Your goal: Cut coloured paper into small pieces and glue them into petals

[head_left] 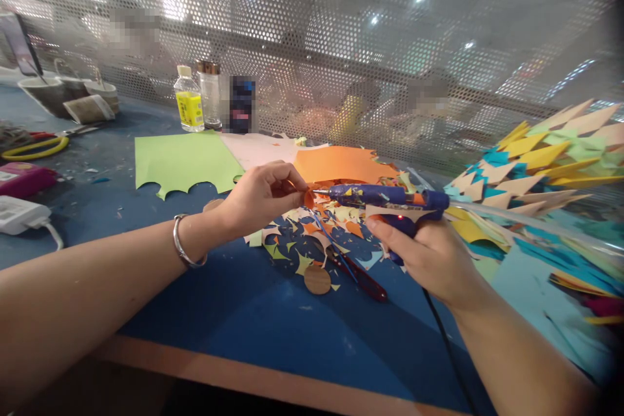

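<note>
My right hand (431,253) grips a blue hot glue gun (370,195) by its handle, with a small red light glowing on its side. The gun's nozzle points left and meets a small orange paper piece (309,198). That piece is pinched between the thumb and fingers of my left hand (263,195). Below the hands, a pair of scissors (363,281) with dark red handles lies among paper scraps (348,214). A round brown cardboard disc (317,279) rests beside the scissors.
Green paper (185,162) and orange paper (341,164) with cut-out edges lie behind my hands. A bottle (189,104) and a glass jar (210,97) stand at the back. Layered paper spikes (541,156) rise at right. The gun's black cord (446,338) hangs over the table edge.
</note>
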